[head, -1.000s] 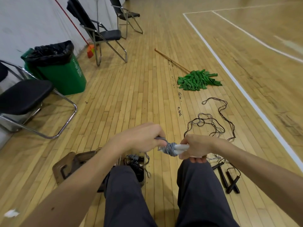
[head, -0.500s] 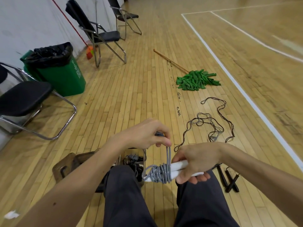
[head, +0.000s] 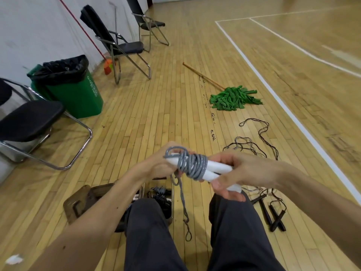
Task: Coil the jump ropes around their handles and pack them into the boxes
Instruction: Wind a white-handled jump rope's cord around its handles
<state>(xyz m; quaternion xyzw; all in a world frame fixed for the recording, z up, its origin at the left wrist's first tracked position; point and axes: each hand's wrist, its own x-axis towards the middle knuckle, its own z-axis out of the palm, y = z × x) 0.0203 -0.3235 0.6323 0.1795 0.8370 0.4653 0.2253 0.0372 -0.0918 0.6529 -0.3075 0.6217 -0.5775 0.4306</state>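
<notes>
Gripping the handles, the right hand holds firm; the left hand seemingly pinches the rope, where slack would loosen coils.

Head-worn wide view; faces forward and down; close in.

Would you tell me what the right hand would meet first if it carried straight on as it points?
Probably the left hand, which holds the grey rope: the right hand, gripping the white handles, points leftward toward it; depth is uncertain.
</notes>
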